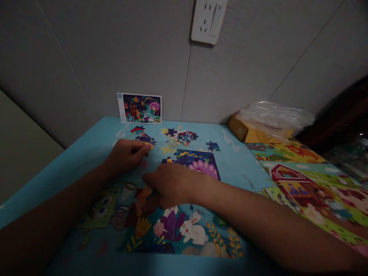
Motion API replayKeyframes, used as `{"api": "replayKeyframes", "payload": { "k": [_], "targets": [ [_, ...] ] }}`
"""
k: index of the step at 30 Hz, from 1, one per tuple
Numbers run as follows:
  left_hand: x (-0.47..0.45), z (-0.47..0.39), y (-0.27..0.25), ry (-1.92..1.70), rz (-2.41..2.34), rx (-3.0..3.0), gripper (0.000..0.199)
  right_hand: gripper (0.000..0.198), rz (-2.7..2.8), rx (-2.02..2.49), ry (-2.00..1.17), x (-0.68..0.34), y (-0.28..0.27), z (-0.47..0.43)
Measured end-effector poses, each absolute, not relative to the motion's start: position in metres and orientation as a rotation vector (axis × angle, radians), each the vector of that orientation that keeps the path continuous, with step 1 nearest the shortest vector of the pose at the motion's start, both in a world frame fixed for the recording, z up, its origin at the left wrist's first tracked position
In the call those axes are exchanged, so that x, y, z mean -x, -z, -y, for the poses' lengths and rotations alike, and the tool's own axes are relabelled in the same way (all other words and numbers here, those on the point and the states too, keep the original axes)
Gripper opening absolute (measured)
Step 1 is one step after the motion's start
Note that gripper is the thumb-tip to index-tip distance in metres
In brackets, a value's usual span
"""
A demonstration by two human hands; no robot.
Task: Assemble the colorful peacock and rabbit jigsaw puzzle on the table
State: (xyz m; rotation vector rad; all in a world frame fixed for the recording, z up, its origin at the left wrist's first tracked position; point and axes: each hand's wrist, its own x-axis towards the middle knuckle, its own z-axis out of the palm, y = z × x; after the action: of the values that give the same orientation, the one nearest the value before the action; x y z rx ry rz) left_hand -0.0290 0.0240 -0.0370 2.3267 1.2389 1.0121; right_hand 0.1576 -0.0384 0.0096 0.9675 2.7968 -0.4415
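A partly joined jigsaw puzzle (172,247) lies on the blue table cover, with a white rabbit, plants and a purple fan-shaped form on it. Over its left middle part is my right hand (172,184), its fingers curled down at the puzzle; what they hold, if anything, is hidden. My left hand (125,155) is farther back and to the left, thumb and index finger pinched on a small puzzle piece (151,146) with an orange edge. Just beyond those fingertips lies a dark blue puzzle piece (145,138).
Loose puzzle pieces (185,137) lie toward the back, with a single piece (213,146) to their right. A picture card (140,108) leans against the wall. At right are a yellow box (258,135) under clear plastic and a farm picture (313,191). A wall socket (209,21) is above.
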Motion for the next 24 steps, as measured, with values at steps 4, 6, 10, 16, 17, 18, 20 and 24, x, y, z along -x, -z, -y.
{"api": "replayKeyframes", "payload": {
  "k": [4, 6, 10, 16, 17, 18, 20, 24],
  "targets": [
    [0.03, -0.024, 0.038, -1.013, -1.233, -2.339, 0.044, 0.045, -2.81, -0.887, 0.455, -0.159, -0.008, 0.034],
    [0.03, -0.025, 0.039, -1.013, -1.226, -2.348, 0.043, 0.048, -2.805, -0.867, 0.464, -0.16, -0.007, 0.033],
    [0.032, -0.028, 0.039, -1.041, -1.285, -2.335, 0.042, 0.05, -2.78, -0.817, 0.456, -0.16, -0.011, 0.034],
    [0.034, -0.03, 0.04, -1.096, -1.392, -2.274, 0.041, 0.039, -2.853, -0.967, 0.444, -0.162, -0.004, 0.025],
    [0.033, -0.03, 0.04, -1.1, -1.399, -2.268, 0.041, 0.038, -2.895, -1.139, 0.393, -0.165, 0.001, 0.019],
    [0.033, -0.03, 0.04, -1.101, -1.405, -2.266, 0.041, 0.036, -2.926, -1.387, 0.305, -0.168, 0.007, 0.012],
    [0.033, -0.03, 0.04, -1.099, -1.404, -2.276, 0.041, 0.032, -2.898, -1.941, 0.03, -0.179, 0.02, -0.006],
    [0.032, -0.031, 0.04, -1.09, -1.368, -2.305, 0.041, 0.043, -2.604, -2.426, -0.124, -0.2, 0.043, -0.036]
  ]
}}
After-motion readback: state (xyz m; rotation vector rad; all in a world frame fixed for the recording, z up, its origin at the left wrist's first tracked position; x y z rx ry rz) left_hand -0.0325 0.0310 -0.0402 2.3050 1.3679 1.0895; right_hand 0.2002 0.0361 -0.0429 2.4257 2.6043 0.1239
